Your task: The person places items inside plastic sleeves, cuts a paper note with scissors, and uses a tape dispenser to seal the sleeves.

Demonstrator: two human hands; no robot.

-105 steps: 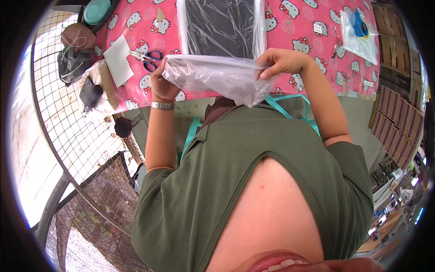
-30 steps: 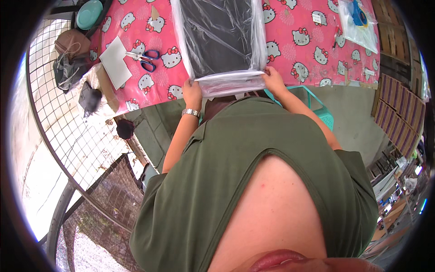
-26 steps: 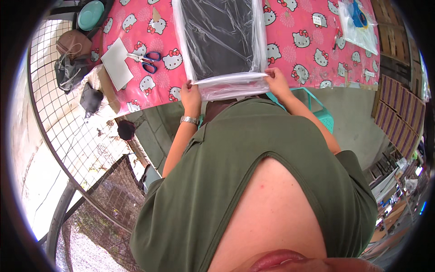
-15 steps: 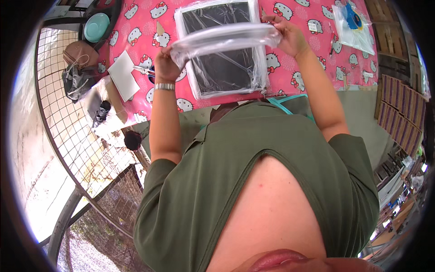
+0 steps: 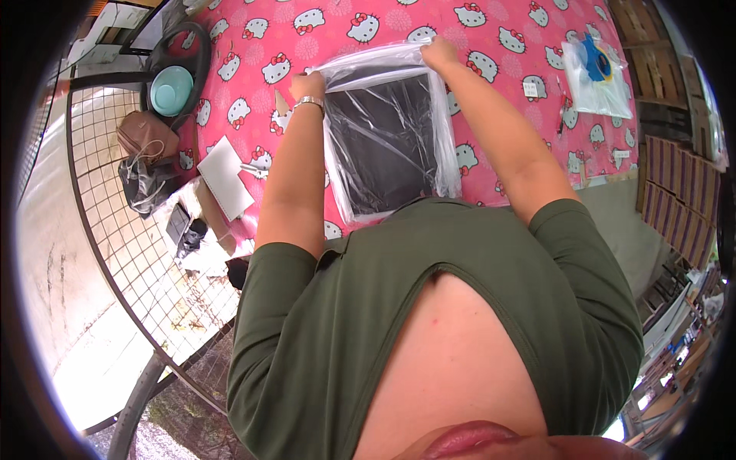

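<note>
Far left: teal bowl (image 5: 172, 90), brown pouch (image 5: 142, 136), white card (image 5: 225, 187) on pink cartoon-cat tablecloth (image 5: 506, 31), well clear of work. Left hand (image 5: 307, 84) pinches far-left corner of clear plastic bag (image 5: 387, 138); bag lies flat at table centre with black sheet (image 5: 381, 146) inside. Right hand (image 5: 439, 53) clenched on far-right corner. Judgement: keep both corners level, pull evenly so film stays taut, unwrinkled. Far right: plastic packet with blue item (image 5: 596, 70), apart. Nothing blocks.
</note>
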